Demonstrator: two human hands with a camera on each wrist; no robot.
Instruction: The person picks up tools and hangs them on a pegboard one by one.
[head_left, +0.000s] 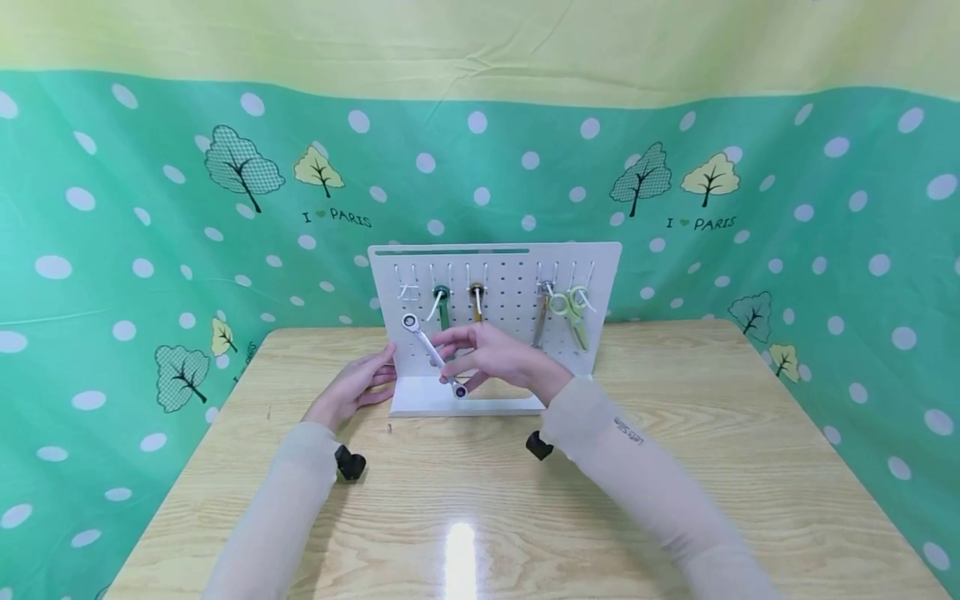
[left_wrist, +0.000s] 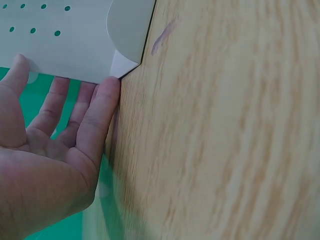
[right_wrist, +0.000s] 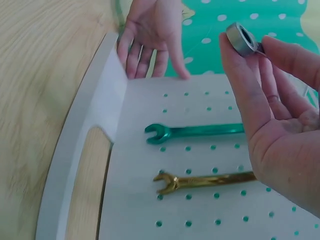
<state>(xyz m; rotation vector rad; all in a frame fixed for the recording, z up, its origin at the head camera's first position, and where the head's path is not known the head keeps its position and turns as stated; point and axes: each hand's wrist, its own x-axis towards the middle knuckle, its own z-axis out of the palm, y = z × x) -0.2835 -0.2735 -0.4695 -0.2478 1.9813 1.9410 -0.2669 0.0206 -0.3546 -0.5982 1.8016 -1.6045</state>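
Note:
My right hand (head_left: pixel 498 354) pinches a silver double-ring wrench (head_left: pixel 430 345) between thumb and fingers, in front of the white pegboard (head_left: pixel 517 333). The wrench slants, its upper ring end toward the leftmost hook (head_left: pixel 407 291), apart from it. In the right wrist view one ring end shows between the fingertips. My left hand (left_wrist: pixel 55 160) holds the board's left edge near the base, thumb at the front and several fingers partly hidden behind. A green wrench (right_wrist: pixel 205 131) and a gold wrench (right_wrist: pixel 215 181) hang on the board beside the right hand.
Farther right on the board hang another wrench (head_left: pixel 542 315), partly hidden by the right hand, and light green scissors (head_left: pixel 576 318). White hooks stick out from the panel. The board's base stands on a wooden table (head_left: pixel 720 433), with a green dotted curtain (head_left: pixel 480 158) behind.

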